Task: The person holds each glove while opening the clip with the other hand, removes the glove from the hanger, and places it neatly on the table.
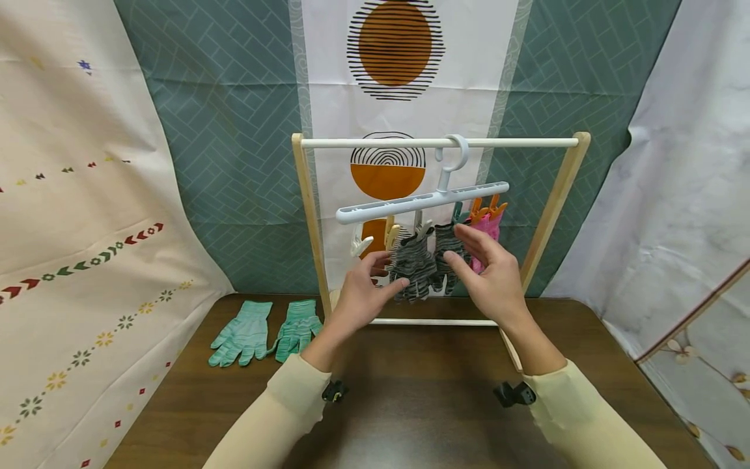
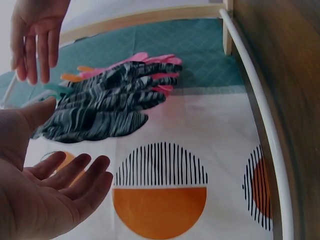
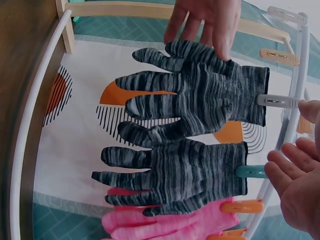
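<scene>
Two black-and-grey striped knit gloves (image 3: 205, 95) hang by their cuffs from a pale blue hanger (image 1: 404, 206). A grey clothespin (image 3: 277, 101) clips one and a teal clothespin (image 3: 250, 171) the other. My left hand (image 1: 364, 293) is beside the left striped glove, fingers loosely bent and thumb apart, with its fingertips right at the glove's edge in the right wrist view. Close to the teal clothespin and the right striped glove (image 1: 448, 251), my right hand (image 1: 493, 277) has its fingers spread loosely. Neither hand grips anything.
Pink gloves (image 1: 486, 228) hang at the hanger's right end from orange clothespins (image 1: 496, 208). White (image 1: 360, 245) and yellow (image 1: 391, 234) clothespins dangle at its left. The hanger hooks on a rack's white bar (image 1: 375, 142). Two green gloves (image 1: 243, 335) lie on the brown table (image 1: 410, 391).
</scene>
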The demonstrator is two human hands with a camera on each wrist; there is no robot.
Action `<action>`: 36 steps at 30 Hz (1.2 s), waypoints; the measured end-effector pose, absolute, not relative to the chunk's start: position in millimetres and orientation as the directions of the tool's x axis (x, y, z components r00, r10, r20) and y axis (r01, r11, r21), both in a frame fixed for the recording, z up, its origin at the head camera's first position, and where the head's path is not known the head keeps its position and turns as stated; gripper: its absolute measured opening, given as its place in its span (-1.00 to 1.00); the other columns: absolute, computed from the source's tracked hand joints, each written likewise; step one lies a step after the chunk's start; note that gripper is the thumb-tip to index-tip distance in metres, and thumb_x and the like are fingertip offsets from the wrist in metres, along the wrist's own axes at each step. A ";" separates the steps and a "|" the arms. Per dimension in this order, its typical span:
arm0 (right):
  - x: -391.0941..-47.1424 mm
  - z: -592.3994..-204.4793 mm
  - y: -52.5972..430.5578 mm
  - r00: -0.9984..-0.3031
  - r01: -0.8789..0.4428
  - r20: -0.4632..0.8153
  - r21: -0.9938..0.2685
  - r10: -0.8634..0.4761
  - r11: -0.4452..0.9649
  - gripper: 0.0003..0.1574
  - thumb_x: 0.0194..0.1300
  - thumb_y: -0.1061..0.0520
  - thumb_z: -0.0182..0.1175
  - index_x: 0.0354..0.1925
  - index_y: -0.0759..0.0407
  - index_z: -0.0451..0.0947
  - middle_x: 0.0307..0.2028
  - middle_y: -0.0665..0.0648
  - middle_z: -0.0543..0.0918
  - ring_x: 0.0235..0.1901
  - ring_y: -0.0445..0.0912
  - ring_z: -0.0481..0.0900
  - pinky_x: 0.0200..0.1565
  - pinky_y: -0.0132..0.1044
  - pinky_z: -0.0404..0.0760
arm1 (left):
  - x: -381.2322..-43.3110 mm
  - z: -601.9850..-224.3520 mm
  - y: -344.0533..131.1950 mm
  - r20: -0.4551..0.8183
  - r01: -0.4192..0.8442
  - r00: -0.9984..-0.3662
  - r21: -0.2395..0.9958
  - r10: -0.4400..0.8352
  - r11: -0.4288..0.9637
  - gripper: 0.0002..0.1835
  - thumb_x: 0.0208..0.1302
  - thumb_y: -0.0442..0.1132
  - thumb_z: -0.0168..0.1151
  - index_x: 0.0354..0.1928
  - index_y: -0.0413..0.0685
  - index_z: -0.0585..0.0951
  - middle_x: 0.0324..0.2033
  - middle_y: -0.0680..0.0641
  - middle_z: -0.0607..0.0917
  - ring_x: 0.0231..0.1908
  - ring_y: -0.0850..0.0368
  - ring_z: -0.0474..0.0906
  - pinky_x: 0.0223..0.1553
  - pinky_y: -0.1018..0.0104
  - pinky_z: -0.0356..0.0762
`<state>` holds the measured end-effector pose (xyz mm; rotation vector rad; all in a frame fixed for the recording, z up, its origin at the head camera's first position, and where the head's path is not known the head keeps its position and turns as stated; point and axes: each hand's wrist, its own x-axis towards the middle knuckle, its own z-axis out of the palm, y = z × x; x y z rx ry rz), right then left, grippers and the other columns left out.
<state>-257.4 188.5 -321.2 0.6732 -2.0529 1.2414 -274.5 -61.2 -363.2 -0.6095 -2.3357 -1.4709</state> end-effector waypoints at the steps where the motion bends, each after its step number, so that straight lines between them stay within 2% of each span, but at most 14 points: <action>1: -257.7 -320.7 188.4 -0.667 -0.701 0.739 -0.576 -0.099 0.419 -0.36 0.42 0.22 0.43 0.40 0.23 0.55 0.32 0.18 0.64 0.32 0.09 0.59 0.34 -0.28 0.48 | -276.7 -362.8 -58.2 0.472 0.507 -0.861 0.774 0.189 0.378 -0.31 0.36 -0.11 0.52 0.44 -0.18 0.50 0.24 -0.21 0.66 0.16 -0.19 0.64 0.19 -0.14 0.60; 6: -258.8 -319.2 186.8 -0.674 -0.698 0.730 -0.583 -0.109 0.416 -0.37 0.43 0.21 0.42 0.40 0.25 0.54 0.32 0.20 0.64 0.32 0.11 0.59 0.35 -0.14 0.49 | -285.7 -360.8 -45.7 0.454 0.481 -0.876 0.786 0.166 0.389 -0.30 0.39 -0.01 0.48 0.44 -0.20 0.51 0.30 -0.22 0.63 0.26 -0.16 0.58 0.24 -0.12 0.58; 9: -260.3 -318.5 184.7 -0.678 -0.695 0.725 -0.583 -0.115 0.422 -0.38 0.46 0.18 0.40 0.40 0.26 0.53 0.33 0.21 0.63 0.32 0.12 0.60 0.35 -0.06 0.49 | -290.5 -358.8 -41.2 0.456 0.475 -0.878 0.799 0.145 0.369 -0.42 0.41 0.00 0.47 0.32 -0.18 0.61 0.22 -0.18 0.69 0.23 -0.11 0.60 0.21 -0.12 0.60; 11: -261.2 -317.4 182.9 -0.682 -0.693 0.721 -0.585 -0.120 0.422 -0.38 0.47 0.17 0.39 0.41 0.27 0.53 0.33 0.22 0.63 0.33 0.13 0.59 0.35 -0.01 0.49 | -293.5 -357.7 -39.3 0.465 0.485 -0.873 0.808 0.145 0.333 -0.59 0.43 -0.04 0.45 0.14 -0.16 0.68 0.03 -0.10 0.76 0.05 -0.01 0.67 0.07 0.01 0.66; 13: -262.1 -316.2 181.2 -0.688 -0.689 0.715 -0.589 -0.126 0.422 -0.38 0.49 0.15 0.38 0.42 0.25 0.52 0.34 0.22 0.62 0.34 0.13 0.58 0.35 0.03 0.49 | -295.6 -357.4 -37.7 0.473 0.496 -0.868 0.817 0.151 0.294 -0.73 0.46 -0.09 0.43 -0.03 -0.15 0.70 -0.18 -0.04 0.75 -0.14 0.08 0.65 -0.11 0.13 0.63; 16: -264.6 -313.9 178.3 -0.696 -0.685 0.705 -0.596 -0.136 0.418 -0.40 0.51 0.14 0.35 0.42 0.24 0.51 0.34 0.23 0.61 0.35 0.13 0.57 0.34 0.09 0.49 | -297.4 -358.2 -35.9 0.484 0.510 -0.860 0.823 0.164 0.248 -0.81 0.49 -0.15 0.39 -0.12 -0.15 0.71 -0.33 0.01 0.72 -0.30 0.15 0.56 -0.27 0.26 0.52; 21: -271.3 -309.2 174.6 -0.724 -0.673 0.672 -0.637 -0.157 0.375 -0.40 0.54 0.11 0.32 0.43 0.26 0.50 0.34 0.22 0.61 0.34 0.11 0.58 0.34 0.05 0.50 | -296.5 -359.2 -33.5 0.478 0.506 -0.860 0.842 0.177 0.187 -0.79 0.52 -0.20 0.35 0.02 -0.19 0.74 -0.18 -0.04 0.81 -0.20 0.19 0.67 -0.16 0.29 0.63; 28: -280.3 -301.0 167.7 -0.764 -0.646 0.608 -0.717 -0.217 0.263 -0.38 0.59 0.09 0.25 0.48 0.29 0.44 0.38 0.19 0.58 0.36 0.06 0.55 0.28 -0.19 0.56 | -290.7 -359.0 -35.5 0.451 0.484 -0.870 0.860 0.201 0.163 -0.81 0.56 -0.17 0.30 -0.05 -0.17 0.72 -0.27 -0.06 0.76 -0.29 0.14 0.60 -0.25 0.28 0.56; 31: -282.7 -299.0 164.9 -0.772 -0.636 0.594 -0.730 -0.226 0.250 -0.39 0.61 0.07 0.24 0.48 0.26 0.45 0.38 0.16 0.59 0.34 0.04 0.57 0.24 -0.27 0.59 | -288.1 -358.9 -36.6 0.442 0.475 -0.873 0.867 0.205 0.151 -0.81 0.56 -0.17 0.30 -0.03 -0.16 0.72 -0.25 -0.05 0.76 -0.28 0.13 0.61 -0.24 0.29 0.58; 36: -287.4 -298.2 159.7 -0.790 -0.611 0.569 -0.758 -0.227 0.229 -0.39 0.62 0.03 0.21 0.48 0.25 0.46 0.35 0.18 0.61 0.29 0.05 0.59 0.26 -0.21 0.59 | -284.8 -358.1 -38.4 0.425 0.458 -0.877 0.881 0.222 0.122 -0.78 0.56 -0.18 0.31 0.02 -0.19 0.72 -0.20 -0.08 0.79 -0.22 0.11 0.68 -0.18 0.26 0.66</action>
